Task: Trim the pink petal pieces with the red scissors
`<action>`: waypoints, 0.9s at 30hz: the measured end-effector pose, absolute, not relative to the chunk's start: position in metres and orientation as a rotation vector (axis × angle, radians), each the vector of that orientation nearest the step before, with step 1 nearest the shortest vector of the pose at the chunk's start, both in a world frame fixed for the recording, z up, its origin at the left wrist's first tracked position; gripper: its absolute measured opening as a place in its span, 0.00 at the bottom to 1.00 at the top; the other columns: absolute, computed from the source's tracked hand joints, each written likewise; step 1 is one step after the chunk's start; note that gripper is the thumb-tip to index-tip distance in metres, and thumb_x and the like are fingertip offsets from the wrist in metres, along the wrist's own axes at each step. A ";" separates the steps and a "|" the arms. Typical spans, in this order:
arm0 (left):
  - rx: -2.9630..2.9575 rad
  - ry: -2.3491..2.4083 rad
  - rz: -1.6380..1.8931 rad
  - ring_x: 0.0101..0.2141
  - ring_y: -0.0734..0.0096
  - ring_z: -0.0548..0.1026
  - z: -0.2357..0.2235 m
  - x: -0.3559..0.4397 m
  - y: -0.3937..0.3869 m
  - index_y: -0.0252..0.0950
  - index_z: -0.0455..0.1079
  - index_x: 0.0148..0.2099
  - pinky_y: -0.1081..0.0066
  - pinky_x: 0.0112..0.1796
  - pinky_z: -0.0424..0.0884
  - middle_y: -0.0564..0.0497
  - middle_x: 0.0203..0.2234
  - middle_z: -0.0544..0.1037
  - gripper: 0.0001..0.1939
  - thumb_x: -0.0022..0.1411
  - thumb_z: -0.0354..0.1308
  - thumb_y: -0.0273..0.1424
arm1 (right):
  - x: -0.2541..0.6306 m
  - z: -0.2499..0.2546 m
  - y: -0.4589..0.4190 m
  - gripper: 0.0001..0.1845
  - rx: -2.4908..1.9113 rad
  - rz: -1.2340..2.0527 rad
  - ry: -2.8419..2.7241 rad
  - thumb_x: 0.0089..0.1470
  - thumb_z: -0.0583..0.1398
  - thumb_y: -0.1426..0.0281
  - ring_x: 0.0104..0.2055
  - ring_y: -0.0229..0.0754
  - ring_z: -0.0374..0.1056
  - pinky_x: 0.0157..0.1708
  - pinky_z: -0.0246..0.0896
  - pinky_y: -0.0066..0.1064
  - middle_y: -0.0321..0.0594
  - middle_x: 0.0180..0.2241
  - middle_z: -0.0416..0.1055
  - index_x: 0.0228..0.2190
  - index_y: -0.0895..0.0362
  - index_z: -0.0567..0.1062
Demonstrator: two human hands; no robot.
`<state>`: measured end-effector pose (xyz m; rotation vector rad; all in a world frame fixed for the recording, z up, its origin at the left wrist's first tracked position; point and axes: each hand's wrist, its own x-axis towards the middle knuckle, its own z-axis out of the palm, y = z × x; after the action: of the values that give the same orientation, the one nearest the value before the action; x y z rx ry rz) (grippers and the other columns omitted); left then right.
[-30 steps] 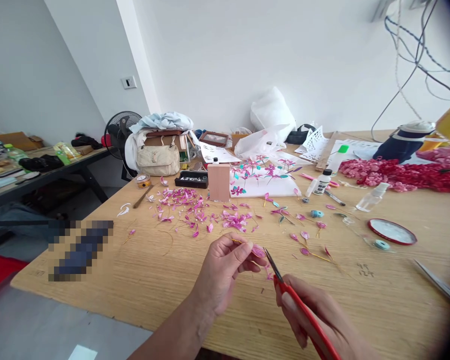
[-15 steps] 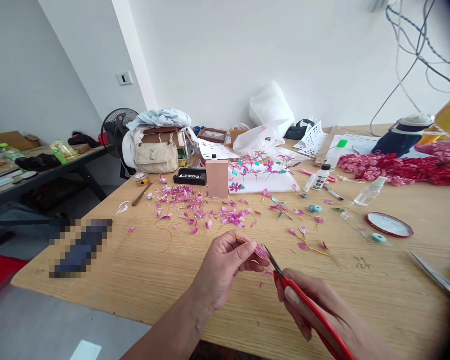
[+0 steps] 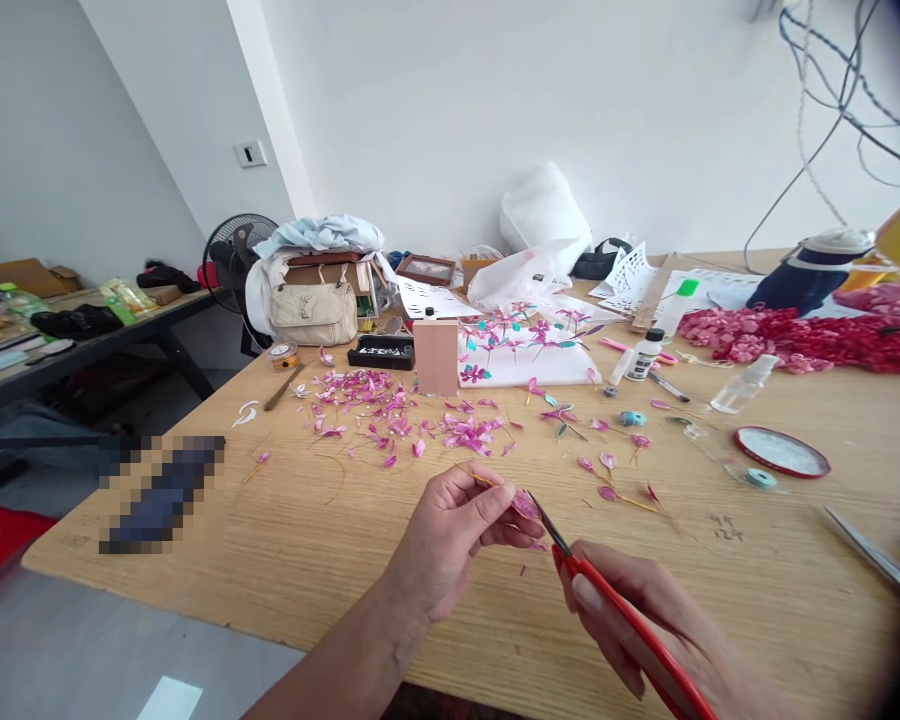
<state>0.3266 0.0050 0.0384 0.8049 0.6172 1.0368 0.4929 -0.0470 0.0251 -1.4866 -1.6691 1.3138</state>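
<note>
Pinching a small pink petal between thumb and fingers of our left hand, we've got it held just above the counter, with a thin yellowish wire stem poking out the back of the grip. Our right hand is wrapped around the red-handled scissors, fingers curled tight on the handles, and the blade tips sit right at the petal, touching or nearly so, hard to tell which. The blades look almost closed.

Just past the left fingers there's a whole scatter of loose pink petals spread across the counter, and a few more petals on stems lie off to the right of the scissor tips. Further out beyond that scatter stands a small wooden block with a black tray beside it, and a white sheet with finished pink and teal flowers on it. Well off to the right of our right hand are a red-rimmed lid, a little white glue bottle, a clear spray bottle and a big heap of red flowers. Far beyond the left fingers, at the back, a beige handbag sits in front of a black fan.
</note>
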 end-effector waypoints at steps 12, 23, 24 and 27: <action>0.785 0.597 1.022 0.25 0.76 0.75 0.037 0.326 0.005 0.30 0.67 0.27 0.78 0.28 0.72 0.51 0.22 0.76 0.08 0.54 0.60 0.29 | 0.492 0.029 -0.043 0.27 -1.547 1.348 -1.752 0.51 0.46 0.44 0.16 0.33 0.51 0.14 0.48 0.24 0.29 0.17 0.52 0.19 0.54 0.57; 0.872 0.641 0.944 0.25 0.76 0.75 0.036 0.322 0.008 0.30 0.67 0.28 0.78 0.28 0.70 0.50 0.24 0.76 0.09 0.55 0.59 0.32 | 0.492 0.036 -0.041 0.26 -1.620 1.330 -1.790 0.48 0.48 0.45 0.17 0.34 0.47 0.12 0.41 0.24 0.30 0.16 0.48 0.17 0.53 0.54; 0.881 0.648 0.934 0.25 0.75 0.75 0.037 0.322 0.008 0.30 0.67 0.29 0.78 0.28 0.70 0.50 0.24 0.76 0.10 0.55 0.59 0.32 | 0.492 0.037 -0.041 0.26 -1.626 1.307 -1.800 0.48 0.48 0.45 0.17 0.34 0.47 0.13 0.41 0.24 0.30 0.16 0.49 0.17 0.53 0.55; 0.893 0.664 0.906 0.25 0.75 0.75 0.038 0.321 0.009 0.30 0.68 0.29 0.77 0.28 0.69 0.50 0.23 0.75 0.11 0.54 0.60 0.33 | 0.491 0.041 -0.040 0.27 -1.611 1.225 -1.838 0.47 0.48 0.45 0.20 0.35 0.47 0.17 0.44 0.25 0.31 0.17 0.49 0.16 0.54 0.55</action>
<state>0.3208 0.0089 0.0378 0.8928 0.6640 0.9061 0.4912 -0.0402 0.0412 -1.6113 -1.8384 1.2249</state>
